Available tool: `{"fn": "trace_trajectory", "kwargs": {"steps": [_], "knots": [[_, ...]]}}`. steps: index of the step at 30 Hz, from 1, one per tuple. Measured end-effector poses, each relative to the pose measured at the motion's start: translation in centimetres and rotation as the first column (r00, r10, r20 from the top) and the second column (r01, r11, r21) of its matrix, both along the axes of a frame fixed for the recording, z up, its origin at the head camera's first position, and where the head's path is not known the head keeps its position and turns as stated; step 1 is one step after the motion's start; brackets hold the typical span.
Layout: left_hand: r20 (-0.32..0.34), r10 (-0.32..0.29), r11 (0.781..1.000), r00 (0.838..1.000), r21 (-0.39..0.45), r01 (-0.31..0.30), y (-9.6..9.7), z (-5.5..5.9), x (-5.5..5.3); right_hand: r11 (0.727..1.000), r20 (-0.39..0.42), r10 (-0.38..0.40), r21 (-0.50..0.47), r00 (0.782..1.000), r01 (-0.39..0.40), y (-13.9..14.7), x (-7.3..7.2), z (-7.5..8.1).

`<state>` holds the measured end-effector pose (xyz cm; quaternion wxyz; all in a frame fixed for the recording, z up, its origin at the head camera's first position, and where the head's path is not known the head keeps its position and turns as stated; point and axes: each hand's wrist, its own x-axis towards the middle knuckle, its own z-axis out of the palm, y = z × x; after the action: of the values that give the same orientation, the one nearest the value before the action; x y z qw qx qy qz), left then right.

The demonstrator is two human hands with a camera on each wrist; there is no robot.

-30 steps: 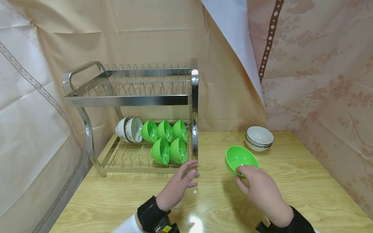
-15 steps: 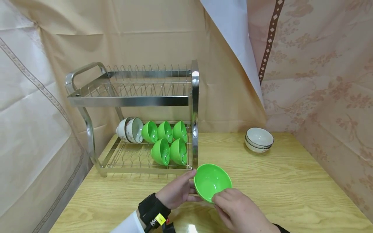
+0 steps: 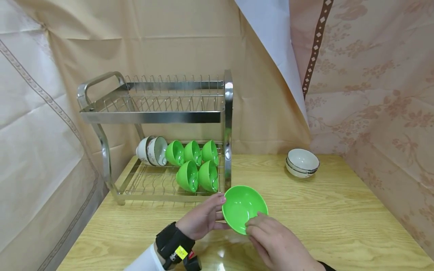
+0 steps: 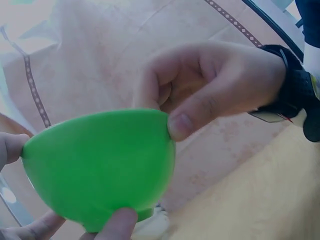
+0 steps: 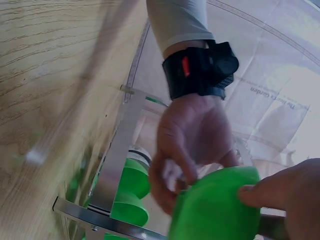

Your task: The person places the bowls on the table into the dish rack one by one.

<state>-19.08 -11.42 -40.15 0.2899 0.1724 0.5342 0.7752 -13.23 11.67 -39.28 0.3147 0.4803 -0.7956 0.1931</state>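
Note:
Both hands hold one glossy green bowl above the front of the table, its open side tilted toward the head camera. My left hand grips its left side, thumb at the rim. The left wrist view shows left fingertips against the base of the bowl. My right hand pinches the right lower rim, with the right thumb on the outside wall. In the right wrist view the right hand is partly cut off by the frame edge.
A two-tier metal dish rack stands at the left. On its lower tier, several green bowls and two white patterned bowls lean on their sides. Two stacked white bowls sit at the back right of the wooden table.
The right hand has brought the green bowl left and toward the body. The left hand has taken hold of its left side. Over the last half second the bowl has shifted slightly up and left.

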Motion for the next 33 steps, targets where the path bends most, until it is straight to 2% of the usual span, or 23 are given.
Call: {"fn": "trace_trajectory", "kwargs": {"steps": [4,7,9,10,12,14,16,18,19,20,21,24,27,29,30,33], "knots": [[-0.04,0.088,0.996,0.995,0.03,-0.087,-1.3,1.7,0.2,0.997,-0.065,-0.011,-0.076,0.998,0.006,-0.4,-0.2,0.4],[-0.086,0.189,0.981,0.978,0.053,-0.185,-3.1,3.3,0.2,0.994,-0.048,-0.039,-0.1,0.998,0.034,-0.5,-0.2,0.5],[-0.138,0.26,0.965,0.956,0.054,-0.255,-4.6,4.4,0.2,0.995,-0.008,-0.06,-0.084,0.998,0.059,-0.6,-0.2,0.3],[-0.166,0.3,0.954,0.939,0.051,-0.295,-5.5,4.9,0.2,0.995,0.017,-0.069,-0.068,0.997,0.07,-0.7,-0.2,0.1],[-0.229,0.384,0.921,0.895,0.023,-0.389,-7.2,5.8,0.1,0.995,0.063,-0.098,-0.017,0.993,0.099,-1.0,-0.3,-0.4],[-0.311,0.468,0.867,0.827,-0.018,-0.497,-8.8,6.4,0.0,0.992,0.106,-0.12,0.04,0.987,0.117,-1.4,-0.6,-1.1],[-0.391,0.542,0.787,0.744,-0.076,-0.613,-10.1,6.8,-0.1,0.988,0.14,-0.14,0.09,0.98,0.128,-2.0,-1.0,-1.8],[-0.464,0.582,0.697,0.667,-0.137,-0.704,-11.2,6.9,-0.4,0.983,0.173,-0.147,0.131,0.974,0.126,-2.7,-1.5,-2.4],[-0.494,0.592,0.657,0.637,-0.163,-0.736,-11.6,6.9,-0.6,0.982,0.191,-0.146,0.146,0.971,0.119,-3.0,-1.8,-2.7],[-0.515,0.599,0.62,0.614,-0.187,-0.762,-12.0,6.8,-0.8,0.98,0.21,-0.148,0.16,0.967,0.115,-3.5,-2.1,-3.0],[-0.533,0.601,0.59,0.595,-0.206,-0.781,-12.4,6.7,-1.1,0.979,0.224,-0.15,0.17,0.963,0.113,-3.9,-2.4,-3.2],[-0.564,0.609,0.52,0.558,-0.248,-0.818,-13.3,6.3,-1.9,0.975,0.264,-0.159,0.195,0.951,0.108,-5.4,-3.4,-3.6],[-0.602,0.611,0.441,0.514,-0.28,-0.853,-14.3,5.6,-2.8,0.975,0.265,-0.154,0.195,0.952,0.103,-7.1,-4.2,-4.0],[-0.625,0.606,0.386,0.492,-0.31,-0.869,-14.9,4.9,-3.5,0.977,0.264,-0.143,0.194,0.954,0.092,-8.2,-4.6,-4.1],[-0.638,0.598,0.358,0.486,-0.33,-0.873,-15.2,4.5,-3.9,0.977,0.258,-0.137,0.197,0.956,0.087,-8.8,-4.9,-4.2],[-0.65,0.573,0.304,0.5,-0.397,-0.866,-15.9,3.1,-5.0,0.974,0.258,-0.123,0.217,0.958,0.067,-10.2,-5.3,-4.4]]}}
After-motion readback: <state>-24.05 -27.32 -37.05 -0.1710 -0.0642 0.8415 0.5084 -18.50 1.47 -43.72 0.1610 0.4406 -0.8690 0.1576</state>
